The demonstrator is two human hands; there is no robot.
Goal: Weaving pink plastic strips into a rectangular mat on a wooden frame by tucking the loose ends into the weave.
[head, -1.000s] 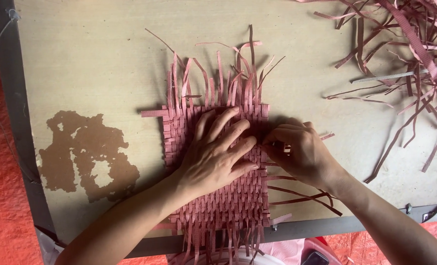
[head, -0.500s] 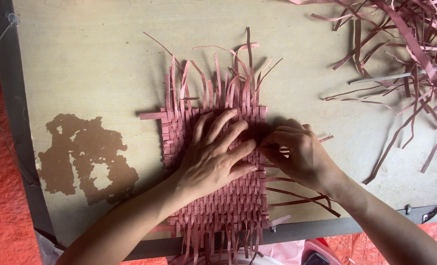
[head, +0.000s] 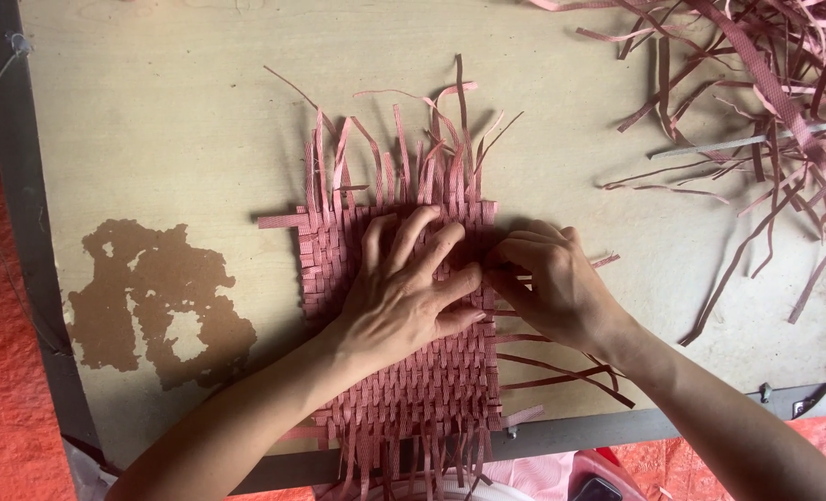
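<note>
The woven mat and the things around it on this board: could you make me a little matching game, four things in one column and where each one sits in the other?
Things:
1. left hand
2. right hand
3. pile of loose strips
4. dark stain

Places:
A. top right corner of the board
B. at the right edge of the woven mat, fingertips pinching there
C. on the bare board, left of the mat
D. spread flat on top of the mat

Pairs: 1-D, 2-B, 3-A, 4-C
</note>
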